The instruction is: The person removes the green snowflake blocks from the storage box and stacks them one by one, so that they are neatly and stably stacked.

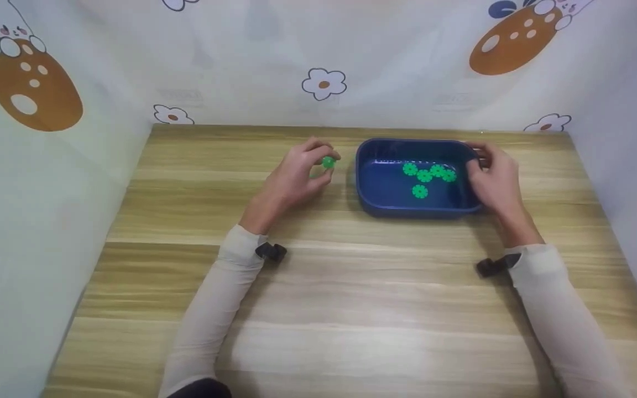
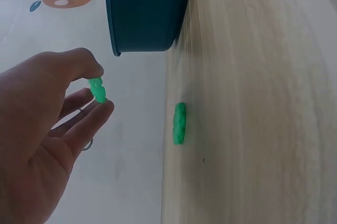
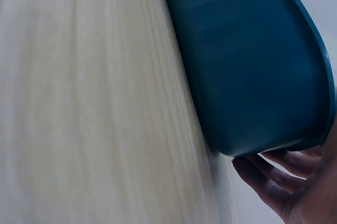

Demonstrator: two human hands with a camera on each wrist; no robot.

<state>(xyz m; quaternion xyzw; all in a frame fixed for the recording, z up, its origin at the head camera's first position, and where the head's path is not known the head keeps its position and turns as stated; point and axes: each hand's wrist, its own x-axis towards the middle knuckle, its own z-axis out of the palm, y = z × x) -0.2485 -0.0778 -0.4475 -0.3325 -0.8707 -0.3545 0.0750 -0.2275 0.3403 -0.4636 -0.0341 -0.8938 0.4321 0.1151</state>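
Note:
Pinched between thumb and fingertips of the left hand [image 1: 298, 172] [image 2: 47, 113] is a small green flower-shaped piece [image 1: 328, 162] [image 2: 97, 90], held just left of a blue bin [image 1: 421, 212] [image 2: 150, 13] [image 3: 258, 66]. Another green piece [image 2: 179, 123] lies on the table below that hand in the left wrist view; the head view shows only a bit of it behind the fingers. The right hand [image 1: 496, 179] [image 3: 289, 182] grips the bin's right end, thumb at the rim, fingers against the outer wall. Several green pieces [image 1: 419, 192] lie inside the bin.
The wooden table [image 1: 351, 309] runs back to a white cloth [image 1: 241, 72] printed with flowers and orange fruit shapes. Cloth also stands along the left and right sides. Both sleeved wrists carry black devices [image 1: 271, 252].

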